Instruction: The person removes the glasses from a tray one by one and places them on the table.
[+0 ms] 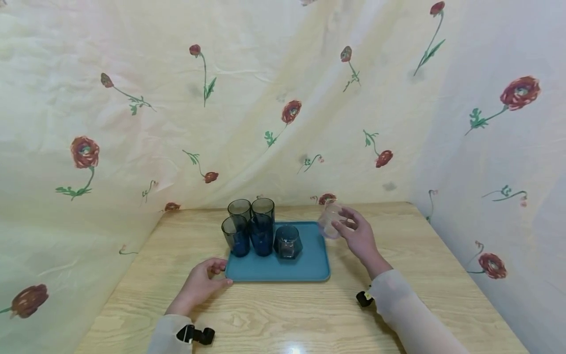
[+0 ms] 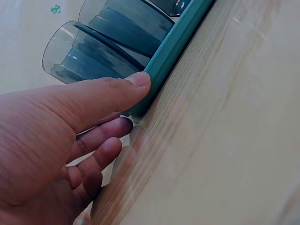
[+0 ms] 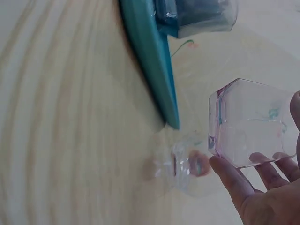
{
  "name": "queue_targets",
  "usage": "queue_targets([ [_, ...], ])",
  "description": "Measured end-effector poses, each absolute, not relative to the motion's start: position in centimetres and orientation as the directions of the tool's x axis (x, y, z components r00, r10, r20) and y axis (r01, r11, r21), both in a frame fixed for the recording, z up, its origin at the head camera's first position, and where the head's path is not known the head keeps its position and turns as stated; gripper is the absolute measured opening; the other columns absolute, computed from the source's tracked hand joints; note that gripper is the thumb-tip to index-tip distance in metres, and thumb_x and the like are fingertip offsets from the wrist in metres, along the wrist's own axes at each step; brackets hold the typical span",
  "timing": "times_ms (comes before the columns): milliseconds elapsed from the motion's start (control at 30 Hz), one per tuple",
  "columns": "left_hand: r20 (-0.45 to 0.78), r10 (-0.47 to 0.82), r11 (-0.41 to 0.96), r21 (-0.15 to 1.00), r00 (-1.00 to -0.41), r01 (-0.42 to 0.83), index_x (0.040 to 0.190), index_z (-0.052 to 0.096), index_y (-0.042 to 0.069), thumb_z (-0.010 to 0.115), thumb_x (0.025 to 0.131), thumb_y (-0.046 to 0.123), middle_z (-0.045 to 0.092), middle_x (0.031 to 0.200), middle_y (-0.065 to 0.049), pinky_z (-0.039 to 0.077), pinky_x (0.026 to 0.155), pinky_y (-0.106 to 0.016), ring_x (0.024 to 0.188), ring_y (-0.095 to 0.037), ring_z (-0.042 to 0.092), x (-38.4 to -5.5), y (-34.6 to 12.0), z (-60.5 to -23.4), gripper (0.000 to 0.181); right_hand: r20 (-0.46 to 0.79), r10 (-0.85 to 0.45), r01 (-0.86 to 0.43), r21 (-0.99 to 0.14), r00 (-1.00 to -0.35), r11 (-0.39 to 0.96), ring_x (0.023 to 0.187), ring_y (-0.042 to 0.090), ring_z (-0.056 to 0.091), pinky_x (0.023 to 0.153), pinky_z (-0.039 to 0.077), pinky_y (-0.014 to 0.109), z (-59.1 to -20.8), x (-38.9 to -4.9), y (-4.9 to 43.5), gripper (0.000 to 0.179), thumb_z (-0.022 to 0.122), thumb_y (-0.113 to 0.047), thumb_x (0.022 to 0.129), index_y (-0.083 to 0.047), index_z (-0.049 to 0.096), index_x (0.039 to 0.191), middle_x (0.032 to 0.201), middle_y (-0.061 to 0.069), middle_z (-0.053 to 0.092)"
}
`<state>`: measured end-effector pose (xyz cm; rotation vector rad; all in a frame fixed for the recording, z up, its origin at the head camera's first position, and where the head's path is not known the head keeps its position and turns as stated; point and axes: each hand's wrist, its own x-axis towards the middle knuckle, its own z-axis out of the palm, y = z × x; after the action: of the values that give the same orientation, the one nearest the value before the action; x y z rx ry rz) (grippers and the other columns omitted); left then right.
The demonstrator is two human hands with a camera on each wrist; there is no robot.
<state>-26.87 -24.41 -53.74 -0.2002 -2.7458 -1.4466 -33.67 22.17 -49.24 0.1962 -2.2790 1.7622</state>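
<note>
A blue-green tray [image 1: 305, 270] lies on the table with several tall dark-blue tinted glasses [image 1: 236, 238] standing on its left part. Beside them is a short faceted dark glass [image 1: 288, 243]. My left hand [image 1: 204, 282] holds the tray at its near left corner; in the left wrist view the thumb [image 2: 138, 79] lies on the rim, with curled fingers below. Over the tray's right edge, my right hand [image 1: 358, 233] holds a clear faceted glass [image 3: 253, 122] between thumb and fingers, above the table.
Another clear, glass-like shape [image 3: 187, 164] shows past the tray's end in the right wrist view. Flower-patterned cloth [image 1: 247, 123] hangs behind and on both sides of the wooden table [image 1: 256, 319].
</note>
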Motion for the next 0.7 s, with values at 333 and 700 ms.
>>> queue_targets([
  [333, 0.081, 0.106, 0.561, 0.818, -0.991, 0.127, 0.126, 0.072, 0.014, 0.093, 0.082, 0.019, 0.068, 0.108, 0.003, 0.050, 0.097, -0.044, 0.101, -0.016, 0.062, -26.7, -24.4, -53.6, 0.048, 0.305, 0.107, -0.250, -0.900, -0.946, 0.358, 0.128, 0.036, 0.056, 0.095, 0.054, 0.053, -50.1, -33.7, 22.8, 0.074, 0.074, -0.049, 0.097, -0.010, 0.048, 0.155, 0.146, 0.013, 0.057],
  [700, 0.078, 0.113, 0.547, 0.828, -0.991, 0.127, 0.126, 0.072, 0.012, 0.092, 0.083, 0.020, 0.067, 0.108, 0.001, 0.049, 0.096, -0.046, 0.101, -0.017, 0.061, -26.7, -24.4, -53.6, 0.048, 0.277, 0.118, -0.211, -0.895, -0.954, 0.394, 0.128, 0.037, 0.056, 0.092, 0.054, 0.050, -50.7, -33.7, 23.4, 0.070, 0.075, -0.048, 0.097, -0.010, 0.053, 0.151, 0.143, 0.014, 0.059],
])
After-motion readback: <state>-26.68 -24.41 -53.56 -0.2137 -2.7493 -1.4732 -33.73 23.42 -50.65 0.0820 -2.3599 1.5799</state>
